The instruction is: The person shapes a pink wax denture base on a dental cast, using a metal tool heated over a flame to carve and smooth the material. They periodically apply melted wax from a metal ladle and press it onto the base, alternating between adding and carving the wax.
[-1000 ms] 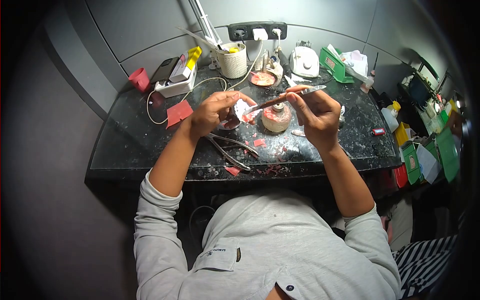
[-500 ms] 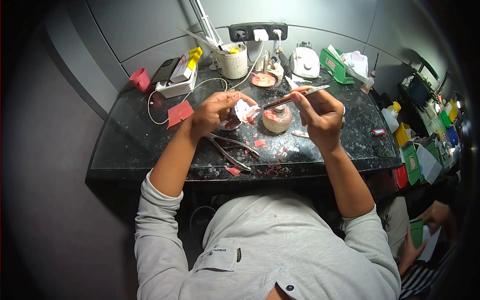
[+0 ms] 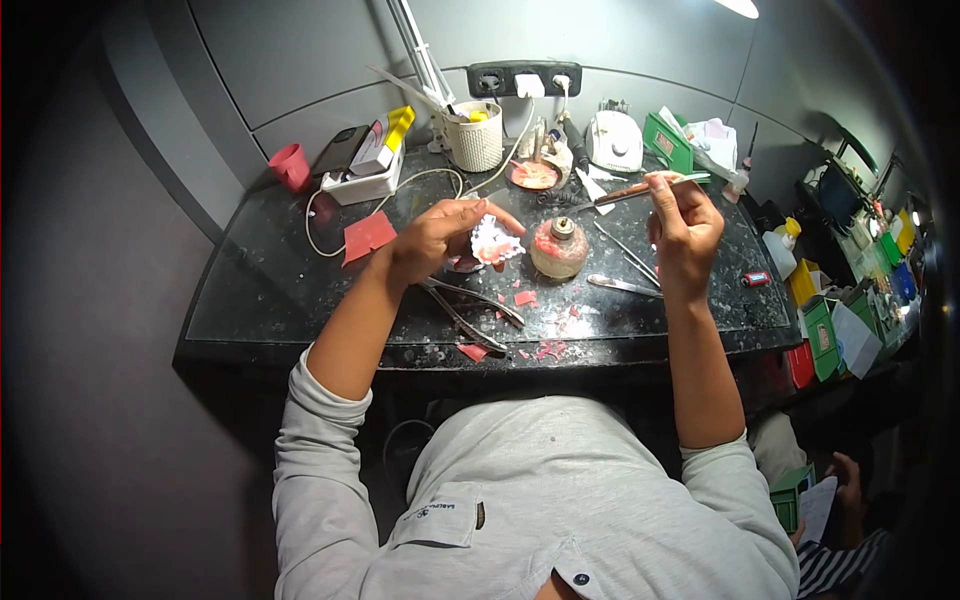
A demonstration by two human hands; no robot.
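In my left hand [image 3: 440,240], closed round its edge, is a white dental cast [image 3: 496,241] with tooth-like bumps and some pink wax. My right hand [image 3: 685,235] pinches a wax knife [image 3: 625,193] with a brown handle, its thin metal tip pointing left, close above the spirit burner [image 3: 558,250]. That burner is a round glass bottle with pink smears and a metal neck. Below my left hand lie metal pliers [image 3: 468,317]. A metal spatula [image 3: 622,286] and a thin probe-like tool [image 3: 628,252] rest right of the burner.
Pink wax sheet [image 3: 369,237] and wax scraps [image 3: 525,298] lie on the dark table [image 3: 290,310]. Behind stand a red cup [image 3: 290,168], a white basket [image 3: 476,143], a dish of pink wax [image 3: 534,176] and a white device [image 3: 614,140]. Another person's hand [image 3: 848,480] shows at lower right.
My right hand has moved right and drawn the wax knife away from the cast, its tip now over the burner. The cast in my left hand has turned, showing its toothed edge more.
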